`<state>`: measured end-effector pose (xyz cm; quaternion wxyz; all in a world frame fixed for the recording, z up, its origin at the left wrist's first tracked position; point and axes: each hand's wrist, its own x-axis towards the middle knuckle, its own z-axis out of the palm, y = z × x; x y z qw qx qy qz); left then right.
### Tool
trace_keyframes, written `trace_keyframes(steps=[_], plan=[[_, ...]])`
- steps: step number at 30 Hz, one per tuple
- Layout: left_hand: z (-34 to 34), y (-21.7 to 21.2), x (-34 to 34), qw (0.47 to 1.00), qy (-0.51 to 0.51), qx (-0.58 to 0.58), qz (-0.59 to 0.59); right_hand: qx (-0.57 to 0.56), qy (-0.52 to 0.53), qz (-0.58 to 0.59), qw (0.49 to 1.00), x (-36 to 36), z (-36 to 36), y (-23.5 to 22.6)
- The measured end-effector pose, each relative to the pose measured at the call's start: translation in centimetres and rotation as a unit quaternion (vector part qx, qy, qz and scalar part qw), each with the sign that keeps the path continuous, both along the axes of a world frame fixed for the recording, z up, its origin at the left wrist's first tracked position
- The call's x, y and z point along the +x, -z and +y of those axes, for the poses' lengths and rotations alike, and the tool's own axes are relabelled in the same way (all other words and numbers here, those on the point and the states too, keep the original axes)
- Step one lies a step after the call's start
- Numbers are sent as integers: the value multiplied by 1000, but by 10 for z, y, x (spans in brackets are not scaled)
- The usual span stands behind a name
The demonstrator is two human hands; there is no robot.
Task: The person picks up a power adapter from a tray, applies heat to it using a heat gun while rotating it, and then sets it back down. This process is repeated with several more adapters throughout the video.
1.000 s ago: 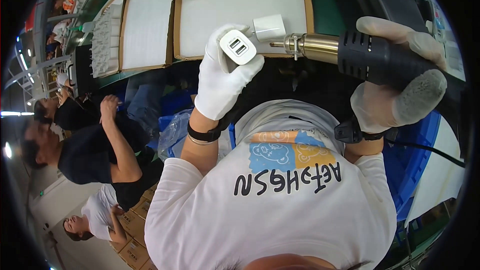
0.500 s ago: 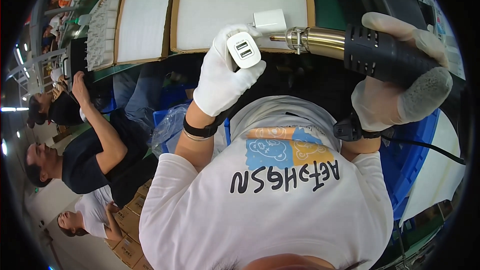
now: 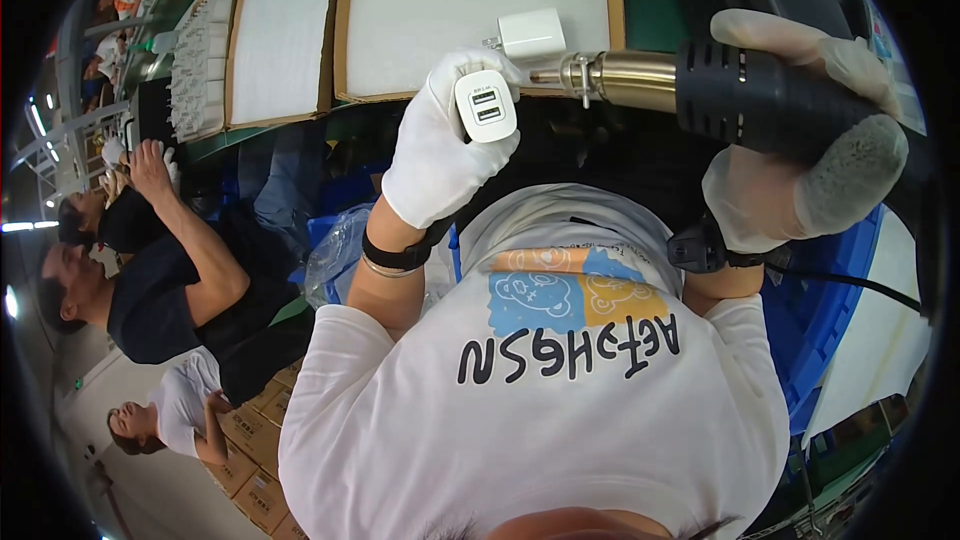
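My left hand (image 3: 440,145), in a white glove, holds a small white charger block (image 3: 485,106) with two ports facing me. My right hand (image 3: 800,140), also gloved, grips the black body of a heat gun (image 3: 770,100). Its metal nozzle (image 3: 610,78) points left, toward the charger, and its tip is just to the right of it. A second white charger block (image 3: 532,35) lies on the white sheet of a cardboard tray (image 3: 470,10) on the bench beyond my hands.
A second cardboard tray with a white sheet (image 3: 280,35) lies to the left, with rows of white parts (image 3: 195,70) beside it. Other people (image 3: 150,270) sit at my left. Blue bins (image 3: 830,310) stand at my right. A black cable (image 3: 850,280) runs from the heat gun.
My left hand has lifted the charger slightly and turned it more upright in front of the nozzle. The heat gun has stayed nearly in place.
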<state>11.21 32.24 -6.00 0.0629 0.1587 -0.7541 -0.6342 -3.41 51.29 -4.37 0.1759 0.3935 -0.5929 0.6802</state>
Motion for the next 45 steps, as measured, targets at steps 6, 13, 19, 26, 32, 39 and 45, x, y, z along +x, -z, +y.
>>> trace_keyframes(steps=[6,13,19,26,32,39,45], plan=[[-6,1,3,1000,18,-5,-25,5,3,1,1000,1,0,0],[-7,-2,-2,998,-46,35,28,10,15,2,1000,-2,4,0],[-3,5,-11,993,-99,10,59,24,9,1,1000,2,8,-1],[4,13,-15,981,-136,-101,89,14,-20,-25,999,12,7,0],[11,11,-16,975,-169,-92,109,14,-28,-32,999,14,7,1],[8,22,-15,960,-174,-171,138,14,-39,-41,998,19,7,4],[5,26,-12,951,-161,-224,138,11,-47,-51,998,23,8,5]])
